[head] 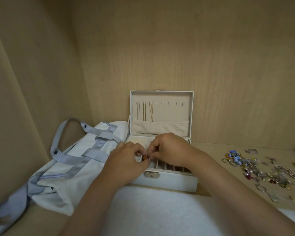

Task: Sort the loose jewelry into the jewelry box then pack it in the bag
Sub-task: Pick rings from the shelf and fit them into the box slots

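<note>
Over the jewelry box (162, 180), left hand (126, 160) and right hand (170, 149) pinch a half-hidden bead (145, 157)

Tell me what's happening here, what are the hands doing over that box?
A person's left hand and right hand together pinch a small amber-brown jewelry piece over the open white jewelry box. Three thin chains hang inside its lid. A heap of loose mixed jewelry lies unsorted on the wooden shelf at right. The pale blue fabric bag with grey straps lies at left.
</note>
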